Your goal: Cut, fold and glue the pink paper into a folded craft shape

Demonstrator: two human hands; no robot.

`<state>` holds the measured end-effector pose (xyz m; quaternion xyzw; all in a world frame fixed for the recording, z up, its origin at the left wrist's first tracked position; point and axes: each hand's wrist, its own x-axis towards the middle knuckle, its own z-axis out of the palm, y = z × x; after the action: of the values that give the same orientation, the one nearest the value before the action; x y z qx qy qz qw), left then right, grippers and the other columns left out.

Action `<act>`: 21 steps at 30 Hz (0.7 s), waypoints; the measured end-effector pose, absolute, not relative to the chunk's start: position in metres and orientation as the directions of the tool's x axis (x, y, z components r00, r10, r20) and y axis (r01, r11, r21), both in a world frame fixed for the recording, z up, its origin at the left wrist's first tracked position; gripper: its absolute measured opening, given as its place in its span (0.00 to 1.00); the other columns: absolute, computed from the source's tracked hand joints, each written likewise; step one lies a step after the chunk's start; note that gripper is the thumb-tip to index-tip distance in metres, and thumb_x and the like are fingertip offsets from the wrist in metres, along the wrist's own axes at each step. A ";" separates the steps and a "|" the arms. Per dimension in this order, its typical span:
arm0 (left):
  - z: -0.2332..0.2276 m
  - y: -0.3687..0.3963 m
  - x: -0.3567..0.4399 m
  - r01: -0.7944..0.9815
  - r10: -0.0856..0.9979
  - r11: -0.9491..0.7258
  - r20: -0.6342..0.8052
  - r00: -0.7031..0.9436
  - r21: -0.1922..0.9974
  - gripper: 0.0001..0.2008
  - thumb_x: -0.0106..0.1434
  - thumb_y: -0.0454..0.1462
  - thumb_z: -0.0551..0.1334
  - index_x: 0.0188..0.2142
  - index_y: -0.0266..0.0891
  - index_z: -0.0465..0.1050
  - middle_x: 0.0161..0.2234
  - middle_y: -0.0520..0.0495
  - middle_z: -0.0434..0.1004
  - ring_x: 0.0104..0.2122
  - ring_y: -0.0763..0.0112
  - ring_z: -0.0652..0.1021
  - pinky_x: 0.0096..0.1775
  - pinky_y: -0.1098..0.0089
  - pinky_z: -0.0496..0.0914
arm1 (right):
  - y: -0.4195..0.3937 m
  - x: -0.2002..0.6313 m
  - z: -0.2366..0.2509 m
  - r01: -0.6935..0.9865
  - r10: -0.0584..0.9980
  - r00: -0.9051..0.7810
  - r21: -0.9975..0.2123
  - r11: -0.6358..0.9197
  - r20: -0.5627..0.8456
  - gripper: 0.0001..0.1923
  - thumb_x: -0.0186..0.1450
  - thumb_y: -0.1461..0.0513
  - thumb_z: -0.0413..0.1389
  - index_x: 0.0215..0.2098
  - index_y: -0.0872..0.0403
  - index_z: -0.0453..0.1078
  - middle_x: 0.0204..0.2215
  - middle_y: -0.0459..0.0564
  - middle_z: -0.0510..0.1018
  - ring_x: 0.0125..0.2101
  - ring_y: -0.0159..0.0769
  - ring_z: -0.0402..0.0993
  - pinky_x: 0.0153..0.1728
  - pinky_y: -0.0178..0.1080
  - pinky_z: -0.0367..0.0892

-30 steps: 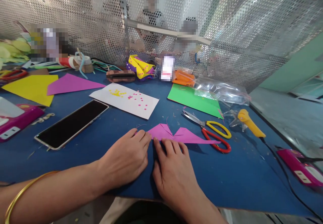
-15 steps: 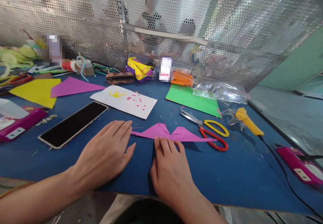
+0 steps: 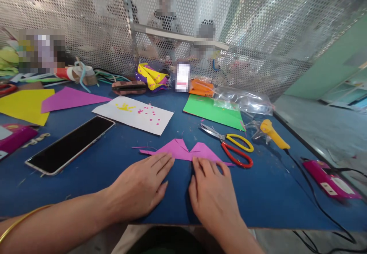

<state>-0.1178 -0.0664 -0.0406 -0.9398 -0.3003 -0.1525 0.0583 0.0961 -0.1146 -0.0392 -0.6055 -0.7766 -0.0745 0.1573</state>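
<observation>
A folded magenta paper piece [image 3: 186, 151] lies on the blue table [image 3: 272, 193], just beyond both hands. My left hand [image 3: 140, 187] rests flat, palm down, its fingertips touching the paper's near left edge. My right hand [image 3: 213, 193] also lies flat, fingers pressing the paper's near right edge. Neither hand grips anything. Scissors with yellow and red handles [image 3: 232, 147] lie right of the paper.
A phone [image 3: 70, 144] lies face up at left. White paper with yellow and pink bits [image 3: 133, 114], green paper [image 3: 213, 112], yellow paper [image 3: 23, 105], a purple triangle [image 3: 70, 98], a yellow-handled tool [image 3: 273, 133], a plastic bag [image 3: 243, 99]. Perforated metal screen behind; people beyond it.
My left hand moved right, back to the paper's left edge. My right hand slid right along the paper's near edge. The view shifted slightly.
</observation>
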 end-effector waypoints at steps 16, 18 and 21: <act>-0.013 -0.055 -0.081 0.555 0.549 -0.824 0.079 0.832 -0.117 0.28 0.69 0.50 0.57 0.58 0.32 0.70 0.48 0.34 0.77 0.45 0.50 0.75 0.44 0.55 0.71 | -0.126 0.132 -0.042 0.984 0.912 -0.172 0.023 0.176 0.373 0.21 0.70 0.64 0.46 0.56 0.63 0.73 0.47 0.60 0.78 0.48 0.49 0.71 0.52 0.52 0.59; -0.014 -0.052 -0.077 0.554 0.544 -0.822 0.104 0.833 -0.133 0.27 0.70 0.50 0.56 0.57 0.30 0.71 0.45 0.34 0.77 0.44 0.50 0.75 0.46 0.53 0.70 | -0.126 0.134 -0.043 0.984 0.913 -0.169 0.017 0.176 0.370 0.21 0.70 0.64 0.47 0.57 0.63 0.72 0.48 0.60 0.77 0.49 0.50 0.70 0.54 0.53 0.58; -0.019 -0.051 -0.077 0.554 0.538 -0.825 0.145 0.831 -0.112 0.25 0.69 0.48 0.57 0.56 0.30 0.71 0.44 0.35 0.76 0.44 0.51 0.74 0.46 0.54 0.70 | -0.124 0.133 -0.045 0.982 0.906 -0.178 0.006 0.190 0.384 0.21 0.69 0.66 0.47 0.56 0.64 0.72 0.49 0.61 0.76 0.51 0.50 0.69 0.55 0.53 0.59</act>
<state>-0.0767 -0.0510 -0.0192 -0.9538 -0.2861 -0.0535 0.0749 0.1333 -0.1235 -0.0449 -0.6236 -0.7569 -0.1267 0.1491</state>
